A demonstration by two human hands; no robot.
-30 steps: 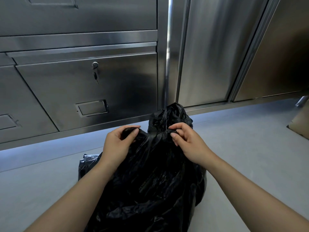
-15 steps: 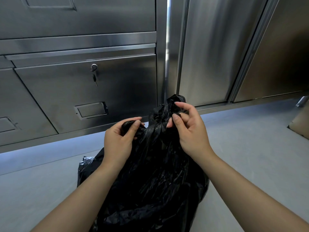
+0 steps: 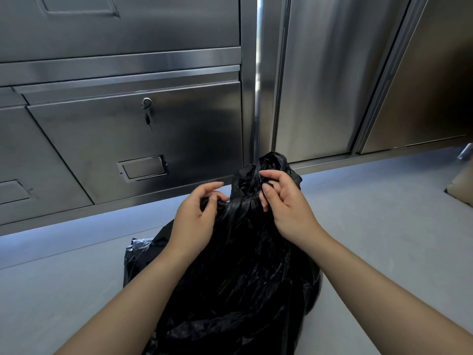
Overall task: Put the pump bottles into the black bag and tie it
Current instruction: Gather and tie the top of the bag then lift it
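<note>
A black plastic bag point(image 3: 238, 272) stands bulging on the grey floor in front of me, its top gathered into a bunch. My right hand point(image 3: 284, 201) pinches the gathered neck of the bag between thumb and fingers, near the top. My left hand point(image 3: 194, 216) holds a fold of the bag's left edge with thumb and curled fingers, its index finger stretched out. No pump bottle shows; whatever the bag holds is hidden by the plastic.
Stainless steel cabinets point(image 3: 133, 134) with a keyed lock point(image 3: 147, 103) line the wall right behind the bag. A tall steel door point(image 3: 320, 80) stands to the right. A brown cardboard corner point(image 3: 460, 190) lies on the floor at the far right.
My right hand lifted the bag's gathered top and now pinches it a little lower and to the right. My left hand has kept its hold on the left fold, its index finger straightening.
</note>
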